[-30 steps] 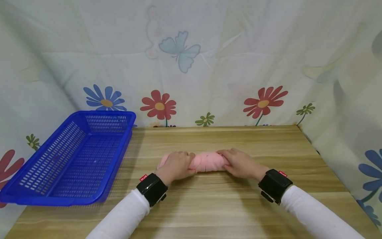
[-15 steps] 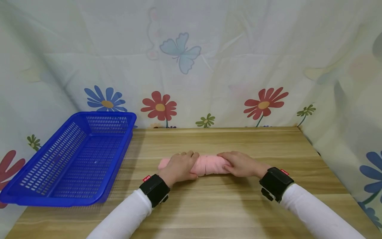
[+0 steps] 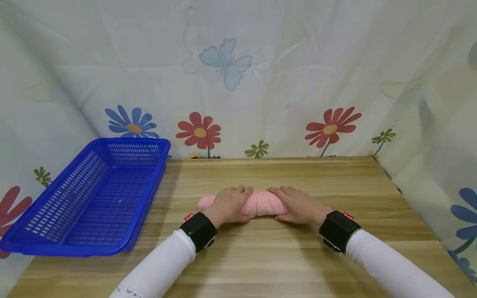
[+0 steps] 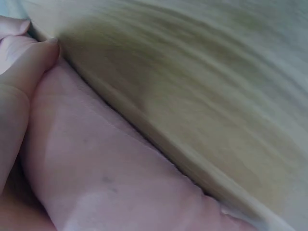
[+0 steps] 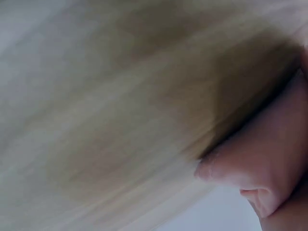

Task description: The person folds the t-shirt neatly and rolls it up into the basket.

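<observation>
A pink cloth roll [image 3: 262, 203] lies crosswise on the wooden table, wrinkled between the two hands. My left hand [image 3: 232, 205] grips it left of its middle, fingers over the far side and thumb at the near side. The roll's left end pokes out beyond that hand. Over the right end, my right hand [image 3: 301, 205] holds the roll with bent fingers and thumb, covering that end in the head view. Pink fabric [image 4: 110, 159] fills the lower left of the left wrist view, with the thumb pressed along it. A folded pink end [image 5: 260, 168] shows in the right wrist view.
A blue slotted plastic basket [image 3: 138, 223] stands at the left of the wood-grain table [image 3: 268, 260]. Behind and at both sides hangs a white curtain [image 3: 283, 95] printed with flowers and a butterfly. Black bands are strapped round both wrists.
The left hand has slid a little to the right along the roll, baring more of its left end. The right hand has shifted slightly left, so the hands are closer together.
</observation>
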### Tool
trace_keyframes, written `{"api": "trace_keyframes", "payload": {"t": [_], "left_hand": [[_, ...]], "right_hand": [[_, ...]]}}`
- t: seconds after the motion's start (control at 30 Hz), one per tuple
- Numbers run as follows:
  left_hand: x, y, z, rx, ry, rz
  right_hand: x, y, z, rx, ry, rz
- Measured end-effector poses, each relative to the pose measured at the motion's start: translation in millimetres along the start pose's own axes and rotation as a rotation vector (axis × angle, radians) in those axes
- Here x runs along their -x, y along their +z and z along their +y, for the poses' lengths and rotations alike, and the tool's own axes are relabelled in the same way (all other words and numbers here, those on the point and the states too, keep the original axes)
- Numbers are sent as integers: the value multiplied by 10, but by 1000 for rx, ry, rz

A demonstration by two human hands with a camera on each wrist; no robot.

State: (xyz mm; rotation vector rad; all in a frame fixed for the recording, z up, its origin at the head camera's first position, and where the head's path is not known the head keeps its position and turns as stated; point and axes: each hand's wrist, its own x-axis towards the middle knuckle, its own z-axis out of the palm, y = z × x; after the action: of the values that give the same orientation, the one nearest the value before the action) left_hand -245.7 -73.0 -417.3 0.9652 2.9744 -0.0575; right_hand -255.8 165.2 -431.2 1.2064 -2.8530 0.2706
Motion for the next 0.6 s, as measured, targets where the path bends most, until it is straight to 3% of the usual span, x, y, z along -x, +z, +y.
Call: {"api": "trace_keyframes", "payload": {"t": [0.33,0.6], "left_hand": [[18,104,-92,-104,75,152],[58,22,-103,-49,38,96]], "right_hand": [[-70,-8,67,-121,-108,85],[-89,-36,37,-140,-82,68]]}}
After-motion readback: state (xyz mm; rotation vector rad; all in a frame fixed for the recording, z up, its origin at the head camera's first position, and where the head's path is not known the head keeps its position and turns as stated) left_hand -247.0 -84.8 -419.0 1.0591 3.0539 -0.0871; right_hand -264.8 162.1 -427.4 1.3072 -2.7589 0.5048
